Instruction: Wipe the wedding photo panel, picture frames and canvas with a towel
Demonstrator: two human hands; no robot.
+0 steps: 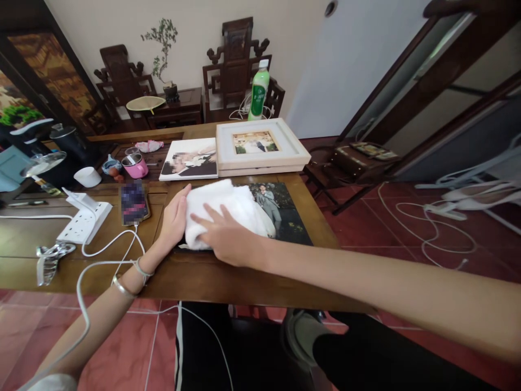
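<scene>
A folded white towel [228,203] lies over the left part of a dark photo print [291,214] on the wooden table. The uncovered right part of the print shows a figure in a light suit. My right hand [226,233] rests on top of the towel, its fingers spread and pressing on the cloth. Against the towel's left edge stands my left hand [175,217], fingers stretched out and held straight, with bracelets on its wrist. Most of the print's left side is hidden beneath the towel.
Behind the towel lie framed pictures [291,144] and a photo panel [189,171]. A green bottle [259,92] stands at the back. To the left are a phone [134,202], a power strip [85,221], a pink cup [136,165], a hair claw [51,260] and loose white cables.
</scene>
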